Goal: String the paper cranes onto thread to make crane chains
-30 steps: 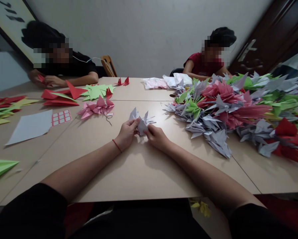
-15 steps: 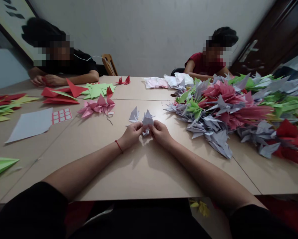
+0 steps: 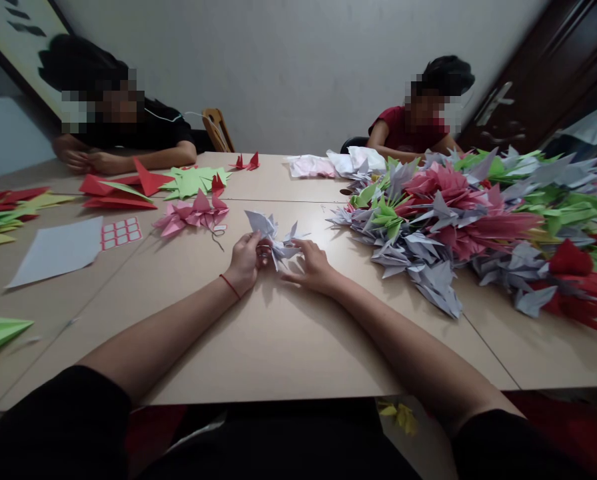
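Pale lavender origami cranes [image 3: 277,252] are bunched together above the table in front of me. My left hand [image 3: 247,262] pinches the bunch from its left side, and one folded wing sticks up past my fingertips. My right hand [image 3: 312,265] is on the other side, its fingers spread; the index fingertip lies close to a crane's point, and whether it touches is unclear. How many cranes are in the bunch cannot be told, as they overlap.
A large heap of folded cranes [image 3: 443,220] covers the right side. Pink cranes [image 3: 196,213], a threaded needle, a white sheet [image 3: 56,252], a sticker sheet [image 3: 121,233] and coloured paper [image 3: 13,210] lie left. Two people sit across the table [image 3: 273,347].
The crane pinched by both hands now sits in a bunch in my left hand, which has shifted left. My right hand has let go and spread its fingers.
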`<control>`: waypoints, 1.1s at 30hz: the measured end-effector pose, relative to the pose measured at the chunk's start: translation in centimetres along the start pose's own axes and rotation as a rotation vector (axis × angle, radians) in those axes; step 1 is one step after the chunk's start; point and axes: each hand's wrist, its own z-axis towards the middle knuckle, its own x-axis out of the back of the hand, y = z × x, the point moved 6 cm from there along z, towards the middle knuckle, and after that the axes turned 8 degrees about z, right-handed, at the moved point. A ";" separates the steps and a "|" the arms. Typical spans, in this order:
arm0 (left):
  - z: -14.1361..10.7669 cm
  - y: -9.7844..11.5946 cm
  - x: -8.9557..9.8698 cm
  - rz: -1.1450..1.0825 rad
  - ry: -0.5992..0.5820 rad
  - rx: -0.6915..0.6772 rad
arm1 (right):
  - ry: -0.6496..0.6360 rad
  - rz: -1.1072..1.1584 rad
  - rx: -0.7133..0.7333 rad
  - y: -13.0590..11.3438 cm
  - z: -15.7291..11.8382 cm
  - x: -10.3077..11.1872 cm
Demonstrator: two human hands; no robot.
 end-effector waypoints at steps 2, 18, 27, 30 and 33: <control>-0.4 -0.1 -0.4 -0.010 -0.032 0.014 | 0.037 0.027 -0.016 0.2 0.2 -0.7; -2.0 1.1 -1.8 0.157 -0.184 -0.115 | -0.207 0.540 -0.189 0.4 1.0 4.9; -3.2 2.5 -2.0 0.201 -0.080 -0.305 | -0.144 0.593 -0.176 -2.2 0.8 4.8; -3.1 2.6 -1.8 0.215 -0.056 -0.314 | -0.067 0.639 -0.185 -3.2 0.6 4.2; -3.1 2.5 -1.6 0.226 -0.048 -0.315 | -0.002 0.688 -0.228 -3.6 0.5 3.8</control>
